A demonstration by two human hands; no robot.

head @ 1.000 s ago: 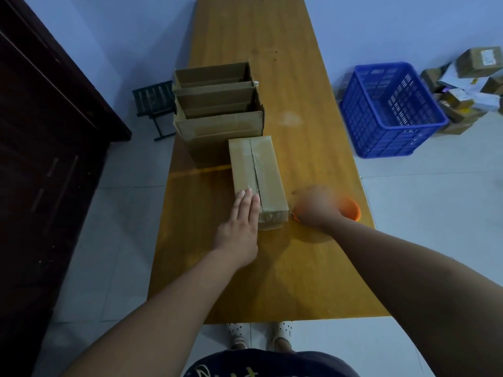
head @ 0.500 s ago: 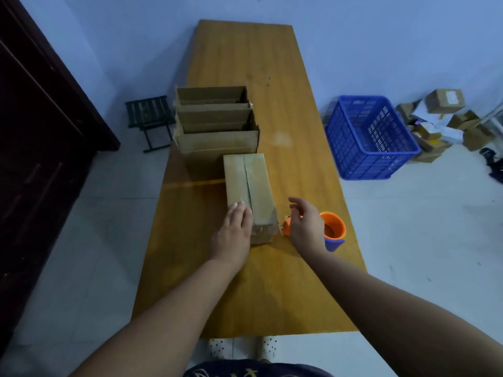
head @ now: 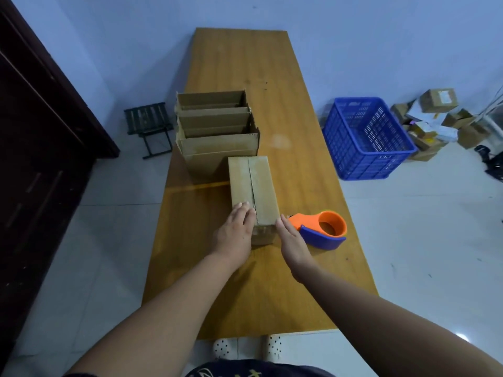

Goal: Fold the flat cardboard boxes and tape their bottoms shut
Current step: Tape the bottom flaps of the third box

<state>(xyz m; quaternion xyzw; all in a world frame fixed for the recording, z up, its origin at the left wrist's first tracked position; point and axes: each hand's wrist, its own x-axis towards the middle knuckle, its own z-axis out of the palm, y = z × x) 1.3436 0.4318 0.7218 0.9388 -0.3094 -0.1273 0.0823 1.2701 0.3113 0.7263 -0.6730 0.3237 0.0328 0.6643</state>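
On the table (head: 245,63), flat palms at the box (head: 251,186)

Near the front edge it lies seam-up. My left hand (head: 235,232) rests flat on its near end, fingers straight; my right hand (head: 292,240), fingers straight too, sits between it and the tape dispenser (head: 324,229)

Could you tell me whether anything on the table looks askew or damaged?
Only the cardboard box under the left hand: the seam between its flaps runs slightly crooked, gaping a little toward the near end.
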